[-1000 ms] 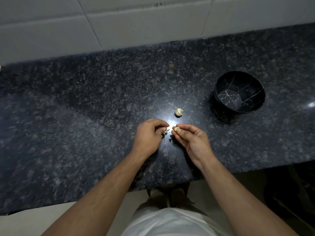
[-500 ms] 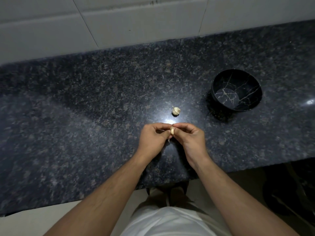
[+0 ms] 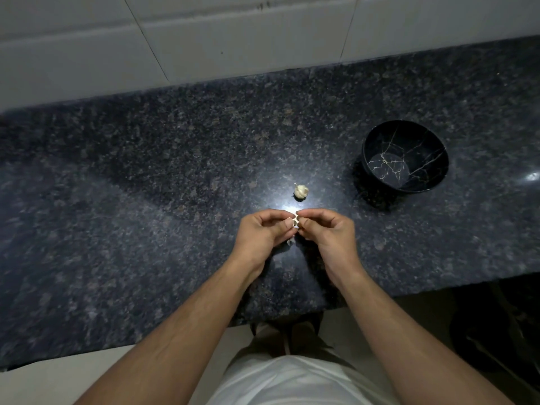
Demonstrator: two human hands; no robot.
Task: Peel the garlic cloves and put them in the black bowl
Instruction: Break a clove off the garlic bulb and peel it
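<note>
I'm holding one garlic clove (image 3: 295, 221) between both hands over the near-middle of the dark granite bench (image 3: 146, 200). My left hand (image 3: 260, 235) is pinching it with curled fingers, and my right hand (image 3: 327, 232) is pinching it from the other side, thumb and forefinger clamped on it. A scrap of peel (image 3: 290, 242) is showing just below the clove. The garlic bulb (image 3: 301, 191) is sitting on the bench just beyond my hands. The black bowl (image 3: 377, 141) is standing well apart, far right.
</note>
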